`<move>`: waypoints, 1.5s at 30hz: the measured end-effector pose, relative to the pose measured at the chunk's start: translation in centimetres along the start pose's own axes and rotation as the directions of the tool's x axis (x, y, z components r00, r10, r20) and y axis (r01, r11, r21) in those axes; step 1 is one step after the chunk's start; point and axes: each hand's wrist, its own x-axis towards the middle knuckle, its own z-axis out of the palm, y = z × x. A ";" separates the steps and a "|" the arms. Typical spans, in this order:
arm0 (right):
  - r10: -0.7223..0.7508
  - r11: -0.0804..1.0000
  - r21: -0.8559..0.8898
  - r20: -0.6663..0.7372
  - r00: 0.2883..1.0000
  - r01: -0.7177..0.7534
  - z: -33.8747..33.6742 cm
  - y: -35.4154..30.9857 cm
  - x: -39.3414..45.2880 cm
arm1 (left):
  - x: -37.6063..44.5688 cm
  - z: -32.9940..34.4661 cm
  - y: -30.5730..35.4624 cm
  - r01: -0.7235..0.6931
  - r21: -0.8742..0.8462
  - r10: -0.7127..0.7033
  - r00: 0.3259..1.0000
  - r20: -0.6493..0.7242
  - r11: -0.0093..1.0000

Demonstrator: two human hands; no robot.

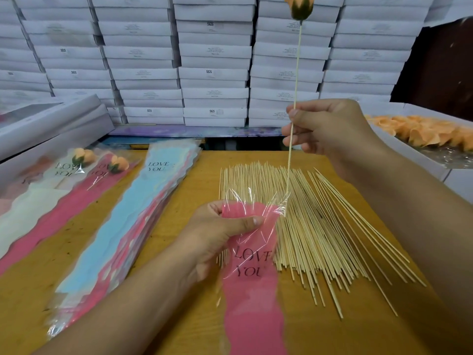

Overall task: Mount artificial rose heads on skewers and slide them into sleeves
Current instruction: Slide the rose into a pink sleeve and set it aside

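One mounted rose head (300, 7) rides high on its skewer (294, 98), pinched by the right hand (330, 134); the left hand (220, 234) grips the pink sleeve (252, 290) just below, mouth spread to receive the tip.

hands (222, 234): 2 | mounted roses (300, 7): 3 | loose skewers (320, 226): many
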 end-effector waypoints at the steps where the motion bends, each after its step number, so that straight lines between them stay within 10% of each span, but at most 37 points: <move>1: 0.003 1.000 -0.001 0.011 1.000 -0.003 0.1 0.1 -0.1 | 0.0 0.0 0.1 -0.001 0.003 0.001 1.000 -0.005 1.000; 45: 0.230 0.973 -0.093 0.237 0.944 -0.213 3.0 4.3 -2.2 | -0.5 0.1 0.4 -0.026 -0.158 0.029 1.000 0.012 0.987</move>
